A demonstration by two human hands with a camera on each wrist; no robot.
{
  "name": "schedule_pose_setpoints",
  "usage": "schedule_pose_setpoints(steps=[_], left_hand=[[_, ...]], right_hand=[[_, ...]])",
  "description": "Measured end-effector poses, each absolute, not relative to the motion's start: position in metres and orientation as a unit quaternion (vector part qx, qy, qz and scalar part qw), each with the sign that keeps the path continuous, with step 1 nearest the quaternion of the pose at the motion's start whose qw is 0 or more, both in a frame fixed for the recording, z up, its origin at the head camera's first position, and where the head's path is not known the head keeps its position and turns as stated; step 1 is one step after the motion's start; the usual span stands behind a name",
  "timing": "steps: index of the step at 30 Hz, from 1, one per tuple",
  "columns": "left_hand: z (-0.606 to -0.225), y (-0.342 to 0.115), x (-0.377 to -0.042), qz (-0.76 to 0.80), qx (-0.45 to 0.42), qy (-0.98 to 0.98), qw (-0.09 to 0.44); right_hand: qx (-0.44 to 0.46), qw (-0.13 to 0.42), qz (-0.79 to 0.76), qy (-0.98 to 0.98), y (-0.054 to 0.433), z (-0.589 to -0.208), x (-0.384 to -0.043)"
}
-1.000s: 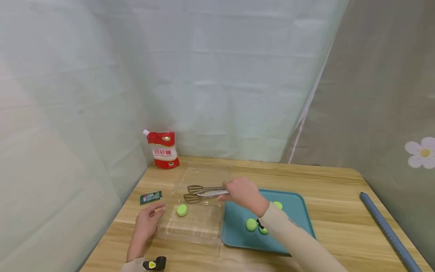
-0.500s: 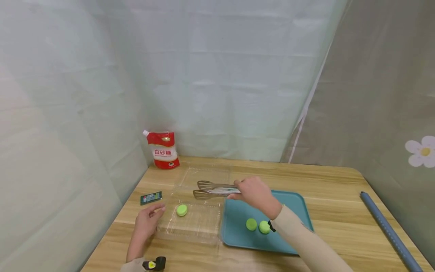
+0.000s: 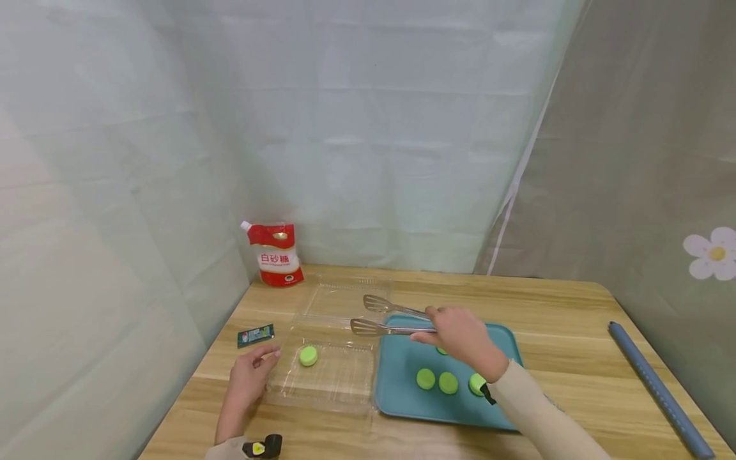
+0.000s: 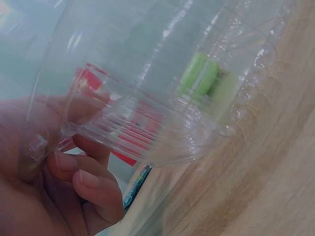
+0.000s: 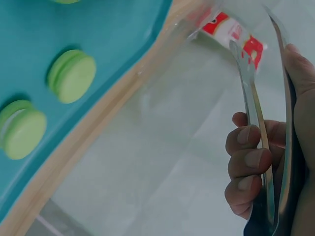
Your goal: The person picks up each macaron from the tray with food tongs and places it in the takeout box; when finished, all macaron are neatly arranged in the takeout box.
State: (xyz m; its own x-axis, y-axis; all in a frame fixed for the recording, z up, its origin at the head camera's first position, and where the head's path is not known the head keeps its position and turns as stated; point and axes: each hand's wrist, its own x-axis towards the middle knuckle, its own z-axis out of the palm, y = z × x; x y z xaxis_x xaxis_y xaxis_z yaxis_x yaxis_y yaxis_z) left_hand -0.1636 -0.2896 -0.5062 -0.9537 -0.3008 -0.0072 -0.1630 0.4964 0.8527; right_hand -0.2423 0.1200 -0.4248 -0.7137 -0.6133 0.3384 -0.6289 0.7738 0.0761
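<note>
My left hand [image 3: 251, 374] pinches the left edge of a clear plastic box [image 3: 345, 377], whose lid lies folded back; in the left wrist view the thumb shows through the plastic. One green macaron [image 3: 308, 356] sits in the box's left part, also visible as a green macaron [image 4: 199, 76] from the left wrist. My right hand [image 3: 462, 338] grips metal serving tongs [image 3: 397, 330] over the back left of a blue tray [image 3: 402, 402]. The slotted tips are spread, with nothing between them. Several green macarons [image 3: 425, 379] lie on the tray, one partly hidden behind the right hand.
A red and white sugar pouch [image 3: 278, 255] stands at the back left against the curtain. A small dark green packet [image 3: 255, 335] lies beside the left hand. Toward the right table edge rests a long blue-grey rod [image 3: 655, 383].
My right hand has moved right with the tongs, from above the box to the tray's back left, and the tips have spread wider. The left hand and box have stayed still.
</note>
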Motion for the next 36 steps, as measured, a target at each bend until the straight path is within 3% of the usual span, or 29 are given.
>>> schedule_pose_setpoints(steps=[36], left_hand=[[-0.508, -0.292, -0.166, -0.474, 0.133, -0.868, 0.071]], right_hand=[[0.272, 0.194, 0.029, -0.942, 0.194, -0.441, -0.232]])
